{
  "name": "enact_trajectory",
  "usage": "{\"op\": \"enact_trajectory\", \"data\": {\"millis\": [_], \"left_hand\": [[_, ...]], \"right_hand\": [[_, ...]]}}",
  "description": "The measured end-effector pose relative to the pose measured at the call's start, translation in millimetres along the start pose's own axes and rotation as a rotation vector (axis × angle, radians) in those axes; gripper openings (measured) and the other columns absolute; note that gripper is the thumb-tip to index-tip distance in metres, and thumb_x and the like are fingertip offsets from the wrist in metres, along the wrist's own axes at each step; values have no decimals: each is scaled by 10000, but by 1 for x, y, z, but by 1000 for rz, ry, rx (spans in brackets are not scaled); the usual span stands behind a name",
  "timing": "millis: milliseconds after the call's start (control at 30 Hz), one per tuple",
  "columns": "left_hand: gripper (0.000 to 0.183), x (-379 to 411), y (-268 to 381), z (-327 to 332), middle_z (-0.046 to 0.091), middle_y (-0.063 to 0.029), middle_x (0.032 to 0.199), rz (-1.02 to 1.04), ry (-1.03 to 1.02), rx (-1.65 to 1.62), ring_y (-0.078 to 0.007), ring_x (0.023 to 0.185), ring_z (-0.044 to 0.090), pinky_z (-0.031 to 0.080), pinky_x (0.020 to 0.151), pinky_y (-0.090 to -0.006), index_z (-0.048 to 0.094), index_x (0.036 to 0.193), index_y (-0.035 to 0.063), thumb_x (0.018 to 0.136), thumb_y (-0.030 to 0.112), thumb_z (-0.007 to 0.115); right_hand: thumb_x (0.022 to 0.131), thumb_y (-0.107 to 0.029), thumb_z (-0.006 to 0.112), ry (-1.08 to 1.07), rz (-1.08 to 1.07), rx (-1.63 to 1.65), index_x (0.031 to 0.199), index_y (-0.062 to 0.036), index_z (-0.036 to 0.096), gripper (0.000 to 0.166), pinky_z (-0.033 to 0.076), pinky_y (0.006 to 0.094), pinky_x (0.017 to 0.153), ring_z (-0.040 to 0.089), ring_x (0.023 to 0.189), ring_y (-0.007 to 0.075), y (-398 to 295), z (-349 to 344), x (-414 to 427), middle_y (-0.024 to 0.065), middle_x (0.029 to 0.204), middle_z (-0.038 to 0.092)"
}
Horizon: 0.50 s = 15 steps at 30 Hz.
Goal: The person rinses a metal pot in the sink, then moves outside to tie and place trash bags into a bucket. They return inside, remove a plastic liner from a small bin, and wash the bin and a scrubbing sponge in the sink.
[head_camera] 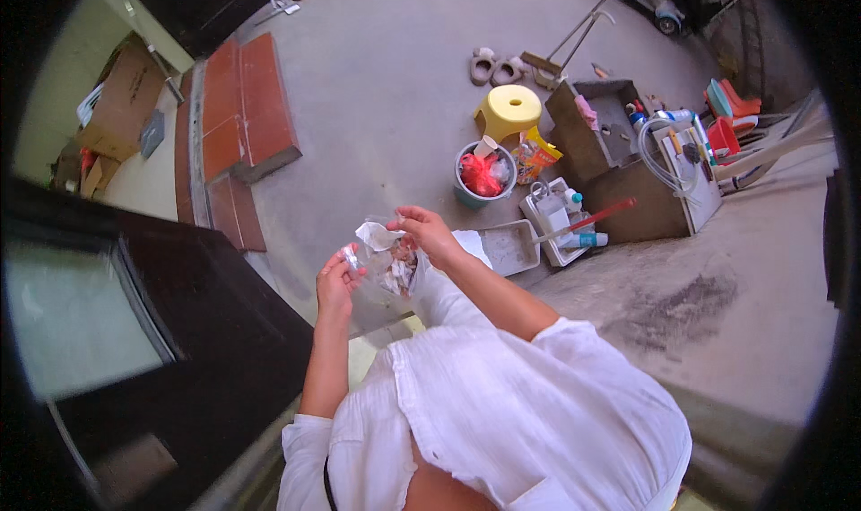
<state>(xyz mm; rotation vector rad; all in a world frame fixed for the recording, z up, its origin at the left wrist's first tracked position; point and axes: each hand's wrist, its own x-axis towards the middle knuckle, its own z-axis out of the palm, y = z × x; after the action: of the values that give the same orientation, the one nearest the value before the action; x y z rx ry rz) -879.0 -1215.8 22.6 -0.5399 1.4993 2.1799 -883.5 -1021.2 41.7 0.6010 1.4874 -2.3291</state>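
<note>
A clear plastic bag [398,275] hangs between my two hands, its mouth spread wide. Crumpled white paper and brownish scraps lie inside it. My left hand [338,279] grips a bunched part of the bag's rim. On the other side my right hand [426,231] pinches the rim between thumb and fingers. A larger piece of white paper [377,236] sits at the top of the bag, close to my right fingertips. The bag's lower end is hard to make out.
Ahead stands a bucket [476,197] holding a red plastic bag, beside a yellow stool [509,110]. Right of it are a grey tray [512,247], a white basin of bottles [553,225] and a concrete sink [595,141]. Red-tiled steps [250,107] and a dark door [208,295] flank the left.
</note>
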Motion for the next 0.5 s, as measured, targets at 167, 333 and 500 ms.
{"op": "enact_trajectory", "data": {"millis": [167,333,500], "left_hand": [[318,104,30,13,583,-53,876,-127,41,24,-113,617,569,410,468,-189,523,1026,-2,761,0,347],[300,227,112,78,584,-69,926,-144,2,118,-109,621,567,432,505,-200,519,1026,-3,780,10,348],[303,355,166,135,567,-60,1005,-186,-188,215,-106,660,563,443,570,-195,506,1052,12,789,28,356]], "right_hand": [[805,-102,469,-43,106,-43,1117,-4,422,331,430,224,581,534,683,105,-41,-18,106,81,938,576],[802,-113,479,26,43,0,1125,-16,415,343,428,227,625,543,786,100,-118,-37,204,59,932,577],[781,-100,495,187,-10,117,1126,-29,424,359,401,206,610,524,725,93,-191,-73,287,34,924,585]]}}
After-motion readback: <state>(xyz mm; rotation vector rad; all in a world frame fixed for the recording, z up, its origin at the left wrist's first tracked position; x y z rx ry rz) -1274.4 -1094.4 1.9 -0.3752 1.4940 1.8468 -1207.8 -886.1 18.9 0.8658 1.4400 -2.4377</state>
